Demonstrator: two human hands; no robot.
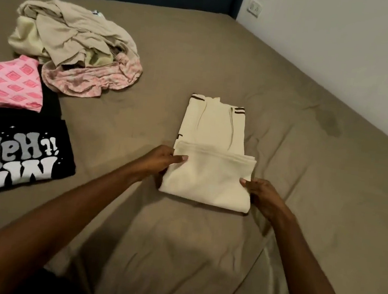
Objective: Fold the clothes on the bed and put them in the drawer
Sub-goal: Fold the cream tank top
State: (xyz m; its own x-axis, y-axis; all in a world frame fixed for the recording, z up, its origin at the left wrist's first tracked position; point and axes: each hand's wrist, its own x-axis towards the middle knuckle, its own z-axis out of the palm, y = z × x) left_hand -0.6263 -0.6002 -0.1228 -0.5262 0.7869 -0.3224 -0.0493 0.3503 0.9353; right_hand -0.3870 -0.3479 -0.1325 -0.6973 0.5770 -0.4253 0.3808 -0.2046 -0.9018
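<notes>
Bed (267,87): a wide taupe sheet, soft and creased, darker headboard at the far edge; every garment lies on it. No drawer is in view.
Pile (74,43): unfolded clothes heaped at far left, beige and pale yellow cloth over a mottled pink piece, well apart from the hands.
Black shirt (18,151): flat at near left, white and grey lettering turned away from the wearer; matte knit.
Pink cloth (7,82): diamond print, folded flat, lying over the black shirt's far end.
Cream garment (211,158): centre of the bed, straight ahead of the person; a long narrow strip whose long axis runs away from the body, dark stripe trim at the far end. Its near part is doubled over the rest, with the fold edge crossing the strip. Soft, fairly thick, it holds a crease.
Left hand (160,161): pinches the left edge of the doubled part, thumb on top.
Right hand (261,195): pinches the right near corner, fingers curled under.
Key relation: both hands sit at the near end, equally close; the unfolded length lies beyond them, so the next fold likely goes forward along that axis.
Progress: judged midway through this garment; pile still to do.
</notes>
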